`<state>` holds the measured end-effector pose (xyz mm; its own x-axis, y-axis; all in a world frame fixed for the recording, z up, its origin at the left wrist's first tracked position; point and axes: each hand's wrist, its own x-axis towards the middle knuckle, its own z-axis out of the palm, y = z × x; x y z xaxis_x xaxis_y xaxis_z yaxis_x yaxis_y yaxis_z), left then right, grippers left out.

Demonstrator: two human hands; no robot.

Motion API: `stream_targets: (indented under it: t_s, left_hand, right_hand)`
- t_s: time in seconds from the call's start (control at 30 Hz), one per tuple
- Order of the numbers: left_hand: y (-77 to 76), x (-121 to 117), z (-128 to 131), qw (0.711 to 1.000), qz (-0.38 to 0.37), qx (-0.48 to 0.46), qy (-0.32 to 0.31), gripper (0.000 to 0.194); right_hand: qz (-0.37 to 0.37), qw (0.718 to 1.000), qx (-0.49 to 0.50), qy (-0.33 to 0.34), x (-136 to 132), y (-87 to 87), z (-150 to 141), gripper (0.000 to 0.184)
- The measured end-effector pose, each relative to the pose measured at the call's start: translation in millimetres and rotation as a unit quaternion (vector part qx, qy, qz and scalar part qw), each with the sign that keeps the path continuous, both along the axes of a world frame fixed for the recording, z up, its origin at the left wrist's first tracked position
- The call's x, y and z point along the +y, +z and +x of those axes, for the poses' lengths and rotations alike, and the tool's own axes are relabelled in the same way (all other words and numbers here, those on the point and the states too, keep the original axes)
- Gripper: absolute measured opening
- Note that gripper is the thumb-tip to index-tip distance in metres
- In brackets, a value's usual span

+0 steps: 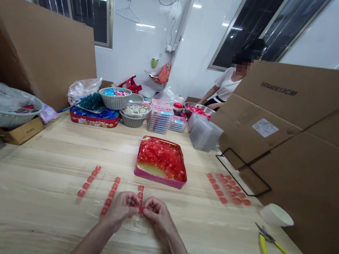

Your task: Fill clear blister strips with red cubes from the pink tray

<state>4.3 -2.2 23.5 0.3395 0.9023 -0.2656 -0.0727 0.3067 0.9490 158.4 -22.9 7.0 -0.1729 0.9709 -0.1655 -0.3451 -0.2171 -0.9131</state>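
Note:
My left hand [121,208] and my right hand [157,212] meet at the near middle of the wooden table [34,200]. Both pinch a small red piece [141,209] between their fingertips, above a clear strip [137,220] holding a short row of red pieces [140,191]. Two more filled strips, one [89,181] at the left and one [110,196] beside my left hand, lie on the table. A pink tray [159,177] full of red pieces sits just beyond my hands.
Finished red strips [229,189] lie to the right by a black wire frame [242,172]. A white bowl [276,215] and yellow-handled scissors [281,252] sit at right. Baskets [115,97], stacked clear boxes [159,119] and cardboard sheets [308,135] ring the table. A person [226,84] sits behind.

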Motion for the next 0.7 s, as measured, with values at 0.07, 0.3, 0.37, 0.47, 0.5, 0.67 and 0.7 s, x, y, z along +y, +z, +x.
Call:
stream_targets:
  t_s: [0.07,0.3,0.37,0.47,0.5,0.67,0.7]
  left_hand:
    - [-5.4,-1,1,0.999,0.009,0.046,-0.002,0.015]
    - [-15.2,-2,4,0.954,0.129,0.270,0.015,0.016]
    - [-16.6,-3,7,0.934,0.155,0.321,0.015,0.017]
    - [-17.5,-5,12,0.910,0.189,0.370,0.006,0.019]
    - [-17.3,-6,13,0.903,0.200,0.379,0.001,0.020]
    - [-14.0,-9,14,0.886,0.238,0.397,-0.007,0.021]
    - [-13.8,-10,13,0.886,0.242,0.396,-0.004,0.022]
  right_hand:
    - [0.001,1.000,-0.026,-0.003,-1,-4.5,1,0.027]
    - [0.073,0.962,-0.262,-0.014,3,-13.5,-6,0.008]
    - [0.103,0.937,-0.334,-0.025,3,-11.4,-8,0.010]
    - [0.148,0.895,-0.419,-0.033,1,-5.0,-9,0.014]
    - [0.168,0.882,-0.438,-0.034,0,-2.7,-9,0.016]
    - [0.220,0.857,-0.465,-0.013,-4,3.3,-8,0.024]
    - [0.218,0.857,-0.466,-0.011,-4,2.9,-9,0.024]
